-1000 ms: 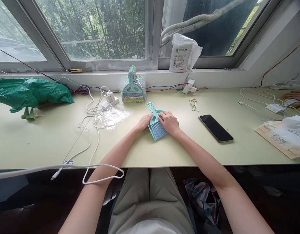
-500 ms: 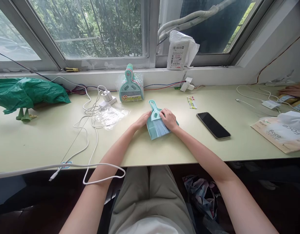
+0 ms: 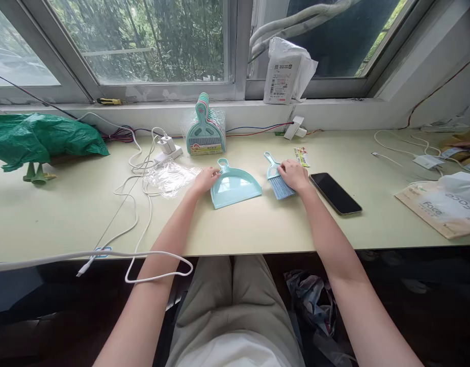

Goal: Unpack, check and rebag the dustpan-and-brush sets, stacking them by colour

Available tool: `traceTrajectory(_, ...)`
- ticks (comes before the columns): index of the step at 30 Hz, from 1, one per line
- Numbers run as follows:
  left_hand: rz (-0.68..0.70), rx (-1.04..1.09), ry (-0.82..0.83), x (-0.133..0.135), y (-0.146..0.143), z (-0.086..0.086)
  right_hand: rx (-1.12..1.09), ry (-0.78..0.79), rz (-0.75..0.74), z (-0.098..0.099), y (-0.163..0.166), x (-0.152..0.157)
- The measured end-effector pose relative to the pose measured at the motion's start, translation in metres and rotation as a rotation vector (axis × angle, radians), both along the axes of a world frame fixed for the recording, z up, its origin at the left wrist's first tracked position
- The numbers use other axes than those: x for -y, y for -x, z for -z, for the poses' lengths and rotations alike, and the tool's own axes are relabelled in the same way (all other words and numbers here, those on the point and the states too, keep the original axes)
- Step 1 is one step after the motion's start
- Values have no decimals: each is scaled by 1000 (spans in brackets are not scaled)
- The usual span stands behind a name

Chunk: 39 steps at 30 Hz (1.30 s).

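Observation:
A light-blue dustpan (image 3: 237,187) lies on the table, its ring handle pointing to the window. My left hand (image 3: 207,179) grips its left edge near the handle, fingers closed. To the right, apart from the dustpan, is a small hand brush (image 3: 281,188) with blue bristles. My right hand (image 3: 294,176) is closed on the brush's right side, partly covering its head. Behind them, a stack of dustpan-and-brush sets (image 3: 206,132) stands upright against the wall in clear wrap.
A black phone (image 3: 336,193) and a small printed card (image 3: 301,156) lie to the right, a tissue pack (image 3: 445,204) beyond. White cables (image 3: 137,204), a power strip (image 3: 169,153) and clear plastic wrap (image 3: 172,178) are on the left, near a green bag (image 3: 47,137).
The brush has come off the dustpan. My right hand has moved it right and slightly away from me, while my left hand has shifted left with the dustpan.

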<state>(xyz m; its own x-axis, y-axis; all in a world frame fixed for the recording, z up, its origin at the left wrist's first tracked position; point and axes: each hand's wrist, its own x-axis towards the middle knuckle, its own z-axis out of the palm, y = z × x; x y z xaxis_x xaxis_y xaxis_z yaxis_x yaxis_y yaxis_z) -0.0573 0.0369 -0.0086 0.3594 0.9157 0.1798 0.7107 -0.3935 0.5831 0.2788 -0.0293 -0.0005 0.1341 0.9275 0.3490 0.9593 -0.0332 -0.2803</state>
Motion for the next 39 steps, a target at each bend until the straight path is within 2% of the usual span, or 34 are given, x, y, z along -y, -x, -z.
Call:
traceTrajectory(4, -6, -117, -8, -2, 4, -2, 167, 94, 20, 8, 6, 1)
traceTrajectory(11, -96, 25, -126, -1, 7, -15, 142, 56, 118, 0, 10, 3)
traceTrajectory(15, -144, -81, -151, 6, 5, -19, 81, 151, 142, -2, 15, 5)
traceTrajectory(20, -119, -256, -145, 11, 1, -17, 41, 223, 185, -2, 16, 5)
traceTrajectory(25, -101, -356, -147, 14, -2, -18, -28, 86, 241, -3, 15, 3)
traceTrajectory(29, -88, -389, -148, 18, -5, -20, -176, -20, 178, -6, 27, 3)
traceTrajectory(34, 32, -387, -160, 32, -26, -18, -153, -36, 4, -2, 57, 7)
traceTrajectory(39, 390, -340, -210, 57, -55, -20, -75, -3, -163, 4, 71, 12)
